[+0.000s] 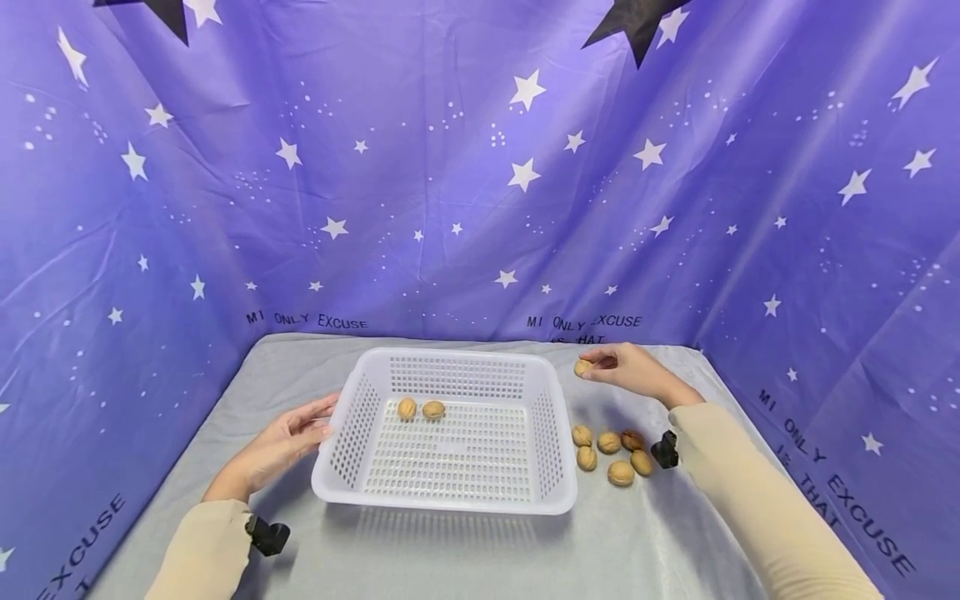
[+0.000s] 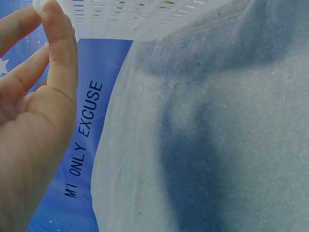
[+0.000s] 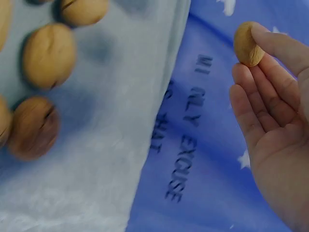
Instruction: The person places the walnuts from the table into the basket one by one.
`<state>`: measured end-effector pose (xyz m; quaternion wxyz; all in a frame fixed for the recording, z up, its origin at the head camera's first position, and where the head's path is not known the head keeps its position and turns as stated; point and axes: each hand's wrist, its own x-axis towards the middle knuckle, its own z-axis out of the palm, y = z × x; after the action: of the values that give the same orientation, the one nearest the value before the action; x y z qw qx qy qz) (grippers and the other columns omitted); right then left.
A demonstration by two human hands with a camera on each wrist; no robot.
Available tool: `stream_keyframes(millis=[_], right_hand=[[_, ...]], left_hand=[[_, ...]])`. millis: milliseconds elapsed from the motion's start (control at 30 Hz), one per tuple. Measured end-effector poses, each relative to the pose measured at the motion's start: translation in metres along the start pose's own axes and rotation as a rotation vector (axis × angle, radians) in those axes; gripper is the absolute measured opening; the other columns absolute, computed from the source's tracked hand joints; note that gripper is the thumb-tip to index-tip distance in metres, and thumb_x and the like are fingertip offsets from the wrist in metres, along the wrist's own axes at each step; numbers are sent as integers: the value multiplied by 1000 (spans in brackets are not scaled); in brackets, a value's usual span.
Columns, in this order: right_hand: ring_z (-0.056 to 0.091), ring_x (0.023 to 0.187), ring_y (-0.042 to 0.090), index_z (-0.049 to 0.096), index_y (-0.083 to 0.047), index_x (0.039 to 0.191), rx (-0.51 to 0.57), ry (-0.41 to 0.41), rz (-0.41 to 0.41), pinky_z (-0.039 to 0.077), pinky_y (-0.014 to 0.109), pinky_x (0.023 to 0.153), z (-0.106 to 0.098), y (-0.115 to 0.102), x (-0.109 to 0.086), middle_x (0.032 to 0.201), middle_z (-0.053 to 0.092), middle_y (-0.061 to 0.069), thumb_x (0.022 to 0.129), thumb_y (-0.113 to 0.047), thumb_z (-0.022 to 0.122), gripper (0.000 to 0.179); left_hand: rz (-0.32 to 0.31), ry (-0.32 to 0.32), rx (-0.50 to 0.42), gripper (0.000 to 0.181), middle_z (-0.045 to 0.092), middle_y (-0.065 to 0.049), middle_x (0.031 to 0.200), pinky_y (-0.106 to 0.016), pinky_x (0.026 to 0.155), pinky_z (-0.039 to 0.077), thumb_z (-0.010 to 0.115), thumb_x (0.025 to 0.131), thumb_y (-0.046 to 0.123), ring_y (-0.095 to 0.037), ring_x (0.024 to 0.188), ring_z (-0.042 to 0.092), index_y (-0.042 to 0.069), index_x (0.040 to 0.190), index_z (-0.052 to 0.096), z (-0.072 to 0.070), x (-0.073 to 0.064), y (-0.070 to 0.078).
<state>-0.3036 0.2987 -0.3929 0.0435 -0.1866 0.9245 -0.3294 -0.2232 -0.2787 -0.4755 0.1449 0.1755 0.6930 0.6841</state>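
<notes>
A white perforated basket [image 1: 450, 500] stands mid-table with two walnuts [image 1: 421, 409] inside near its far left. My left hand [image 1: 288, 440] rests with straight fingers against the basket's left rim [image 2: 43, 5]. My right hand [image 1: 626, 368] is raised just right of the basket's far corner and pinches a single walnut [image 1: 582, 367] at the fingertips; the right wrist view shows that walnut [image 3: 247, 44] held between thumb and fingers. Several more walnuts [image 1: 611, 454] lie on the cloth right of the basket, seen close in the right wrist view [image 3: 48, 55].
A grey cloth [image 1: 465, 558] covers the table. A purple star-print backdrop [image 1: 480, 183] with printed words closes off the back and both sides. Black wrist cameras [image 1: 267, 535] sit at my sleeves.
</notes>
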Motion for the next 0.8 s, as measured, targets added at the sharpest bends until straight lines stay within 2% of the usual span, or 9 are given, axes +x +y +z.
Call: stream_keyframes(millis=[267,567,800], right_hand=[[66,96,17,70,-8,125,-42,-39,-94,56,37,82,8,-36,23,109,72,1,90,-31,77,43],[67,102,19,71,-8,123,-51,-126,-178,54,39,92,30,-84,49,112,72,2,89,-28,78,40],[67,102,16,70,-9,125,-64,-183,-234,53,36,93,58,-105,66,114,71,1,90,-26,76,39]], left_hand=[[16,-8,-21,61,46,-18,142,-31,95,53,52,102,-3,-16,117,61,-8,155,22,-1,1,-3],[24,-7,-31,61,47,-16,140,-30,95,52,52,101,-4,-15,115,61,-10,154,20,-2,0,-2],[14,-1,-23,63,46,-18,141,-30,95,52,53,101,-3,-16,116,61,-9,154,21,-2,1,-2]])
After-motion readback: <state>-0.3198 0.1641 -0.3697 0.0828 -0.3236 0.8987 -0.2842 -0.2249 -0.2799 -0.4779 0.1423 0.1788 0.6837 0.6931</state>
